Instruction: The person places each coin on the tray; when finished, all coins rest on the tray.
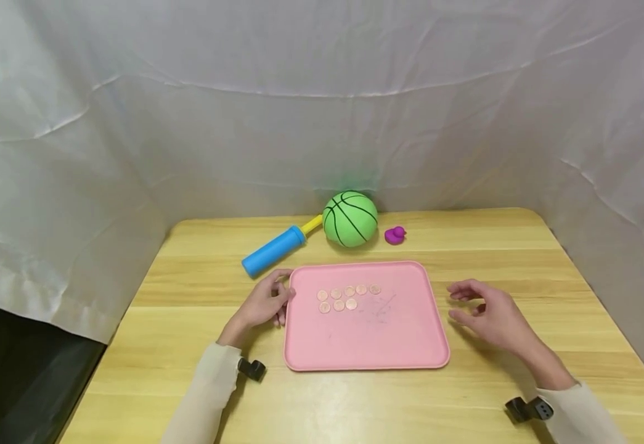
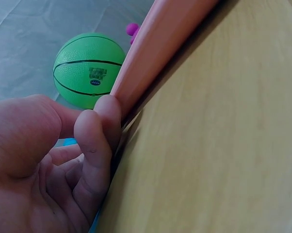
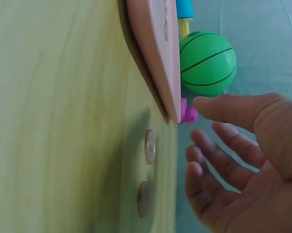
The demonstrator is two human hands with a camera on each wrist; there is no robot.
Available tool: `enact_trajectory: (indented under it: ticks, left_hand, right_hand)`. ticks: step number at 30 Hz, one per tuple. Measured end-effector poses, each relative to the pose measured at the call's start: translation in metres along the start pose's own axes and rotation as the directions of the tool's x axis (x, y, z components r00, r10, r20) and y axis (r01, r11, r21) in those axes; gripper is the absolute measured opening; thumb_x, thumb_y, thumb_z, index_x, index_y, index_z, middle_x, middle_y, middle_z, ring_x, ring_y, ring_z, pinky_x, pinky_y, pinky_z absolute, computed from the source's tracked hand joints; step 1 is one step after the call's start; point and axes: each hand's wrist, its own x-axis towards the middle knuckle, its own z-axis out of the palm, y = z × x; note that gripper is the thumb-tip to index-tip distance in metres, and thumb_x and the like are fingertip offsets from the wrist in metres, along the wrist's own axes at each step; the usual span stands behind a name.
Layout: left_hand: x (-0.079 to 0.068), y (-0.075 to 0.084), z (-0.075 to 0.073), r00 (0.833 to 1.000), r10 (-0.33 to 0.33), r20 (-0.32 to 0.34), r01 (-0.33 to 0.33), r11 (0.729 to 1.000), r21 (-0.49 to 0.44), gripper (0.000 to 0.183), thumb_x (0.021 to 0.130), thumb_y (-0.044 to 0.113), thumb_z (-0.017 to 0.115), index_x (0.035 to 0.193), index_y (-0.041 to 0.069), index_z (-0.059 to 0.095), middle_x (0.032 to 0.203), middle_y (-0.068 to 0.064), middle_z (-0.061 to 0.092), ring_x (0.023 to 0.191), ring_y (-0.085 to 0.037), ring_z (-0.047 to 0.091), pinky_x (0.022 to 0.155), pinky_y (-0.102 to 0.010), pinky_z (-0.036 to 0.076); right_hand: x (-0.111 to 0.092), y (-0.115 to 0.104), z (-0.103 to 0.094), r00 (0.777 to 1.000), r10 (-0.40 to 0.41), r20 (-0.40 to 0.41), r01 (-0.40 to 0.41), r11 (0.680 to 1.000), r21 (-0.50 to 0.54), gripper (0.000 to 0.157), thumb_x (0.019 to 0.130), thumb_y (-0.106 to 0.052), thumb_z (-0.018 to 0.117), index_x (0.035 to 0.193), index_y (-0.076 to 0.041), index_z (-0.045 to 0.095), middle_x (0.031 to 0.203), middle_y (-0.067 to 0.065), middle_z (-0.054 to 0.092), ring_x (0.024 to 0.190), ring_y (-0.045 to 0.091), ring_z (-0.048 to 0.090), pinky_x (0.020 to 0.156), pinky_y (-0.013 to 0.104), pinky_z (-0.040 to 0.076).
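Note:
My left hand (image 1: pixel 263 302) is at the left edge of a pink tray (image 1: pixel 366 351), its thumb and fingers on the rim. In the left wrist view the fingertips (image 2: pixel 91 131) meet the tray wall, with the fingers bent. On the tray lie several copper-coloured coins (image 1: pixel 339 304) in two rows, three in the near row. My right hand (image 1: pixel 496 314) hovers to the right of the tray, fingers loosely spread and holding nothing. Two more coins, one nearer the tray (image 3: pixel 150 146), lie on the table close to this hand in the right wrist view; the head view hides them.
Behind the tray sit a green ball (image 1: pixel 350 219) with black lines and a small purple duck (image 1: pixel 395 235). A blue pump (image 1: pixel 273 251) with a yellow end lies beside the ball. Pale cloth (image 1: pixel 277 142) hangs around the wooden table (image 1: pixel 161 345).

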Motion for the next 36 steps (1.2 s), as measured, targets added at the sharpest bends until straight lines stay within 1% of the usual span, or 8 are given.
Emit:
enact_trajectory:
  ticks: [5, 9, 14, 20, 26, 28, 32, 36]
  left_hand:
    - [-0.001, 0.000, 0.000, 1.000, -0.015, -0.005, 0.015, 1.000, -0.005, 0.051, 0.113, 0.009, 0.058, 0.162, 0.004, 0.044, 0.083, -0.008, 0.063, 0.048, -0.013, 0.063, 0.042, -0.025, 0.055]
    - [-0.001, -0.001, 0.001, 1.000, -0.014, -0.004, 0.014, 1.000, -0.003, 0.050, 0.114, 0.009, 0.057, 0.162, 0.004, 0.044, 0.084, -0.008, 0.063, 0.048, -0.013, 0.063, 0.042, -0.026, 0.056]
    - [-0.001, -0.002, 0.000, 1.000, 0.000, 0.004, 0.000, 1.000, -0.007, 0.051, 0.113, 0.009, 0.057, 0.162, 0.003, 0.043, 0.083, -0.008, 0.063, 0.049, -0.014, 0.063, 0.042, -0.027, 0.056]
    - [0.000, -0.002, -0.001, 1.000, 0.018, 0.011, -0.017, 1.000, -0.007, 0.051, 0.113, 0.008, 0.057, 0.162, 0.002, 0.043, 0.083, -0.011, 0.062, 0.049, -0.014, 0.063, 0.042, -0.027, 0.057]
    - [0.001, -0.002, -0.001, 1.000, 0.025, 0.004, -0.025, 1.000, -0.001, 0.051, 0.113, 0.008, 0.058, 0.162, 0.002, 0.044, 0.083, -0.012, 0.062, 0.049, -0.015, 0.063, 0.042, -0.027, 0.057]
    - [0.000, -0.002, -0.001, 1.000, 0.026, 0.003, -0.026, 1.000, 0.000, 0.051, 0.113, 0.008, 0.058, 0.162, 0.002, 0.044, 0.082, -0.011, 0.061, 0.049, -0.015, 0.063, 0.042, -0.027, 0.057]
    - [0.000, -0.001, 0.000, 1.000, 0.028, 0.001, -0.028, 1.000, -0.002, 0.051, 0.113, 0.007, 0.058, 0.161, 0.001, 0.044, 0.082, -0.010, 0.061, 0.049, -0.016, 0.063, 0.042, -0.027, 0.057]
    - [0.000, -0.001, 0.000, 1.000, 0.026, 0.000, -0.026, 1.000, 0.001, 0.051, 0.113, 0.007, 0.058, 0.161, 0.001, 0.044, 0.082, -0.011, 0.062, 0.048, -0.015, 0.063, 0.042, -0.027, 0.057]
  right_hand:
    - [-0.008, -0.005, -0.002, 1.000, 0.010, 0.007, -0.010, 1.000, -0.017, 0.040, 0.088, -0.002, 0.089, 0.125, -0.003, 0.073, 0.116, 0.015, 0.081, 0.107, 0.040, 0.076, 0.075, 0.024, 0.066]
    - [-0.012, -0.006, -0.005, 0.999, 0.036, 0.012, -0.036, 0.999, -0.033, 0.039, 0.089, -0.003, 0.088, 0.125, -0.003, 0.073, 0.118, 0.015, 0.081, 0.109, 0.041, 0.075, 0.075, 0.023, 0.065]
    - [-0.015, -0.005, -0.009, 0.997, 0.078, 0.021, -0.077, 0.996, -0.049, 0.037, 0.093, -0.010, 0.087, 0.127, -0.004, 0.073, 0.120, 0.015, 0.081, 0.110, 0.040, 0.075, 0.075, 0.022, 0.063]
    - [-0.017, 0.001, -0.009, 0.990, 0.134, 0.047, -0.131, 0.990, -0.054, 0.034, 0.096, -0.015, 0.086, 0.125, -0.004, 0.073, 0.117, 0.015, 0.080, 0.105, 0.033, 0.074, 0.072, 0.019, 0.060]
    - [-0.019, 0.007, -0.003, 0.983, 0.172, 0.067, -0.169, 0.984, -0.046, 0.033, 0.093, -0.010, 0.087, 0.122, -0.003, 0.073, 0.112, 0.012, 0.079, 0.099, 0.023, 0.073, 0.074, 0.015, 0.060]
    - [-0.019, 0.008, -0.001, 0.983, 0.175, 0.056, -0.172, 0.984, -0.055, 0.031, 0.092, -0.010, 0.087, 0.120, -0.004, 0.074, 0.111, 0.011, 0.080, 0.098, 0.020, 0.072, 0.075, 0.015, 0.059]
    - [-0.018, 0.008, 0.003, 0.985, 0.171, 0.031, -0.168, 0.982, -0.082, 0.029, 0.093, -0.012, 0.086, 0.118, -0.005, 0.075, 0.107, 0.009, 0.079, 0.094, 0.016, 0.069, 0.073, 0.016, 0.057]
    - [-0.014, 0.009, 0.004, 0.985, 0.169, 0.042, -0.164, 0.980, -0.110, 0.030, 0.093, -0.011, 0.086, 0.119, -0.003, 0.074, 0.102, 0.007, 0.077, 0.088, 0.017, 0.064, 0.068, 0.019, 0.051]
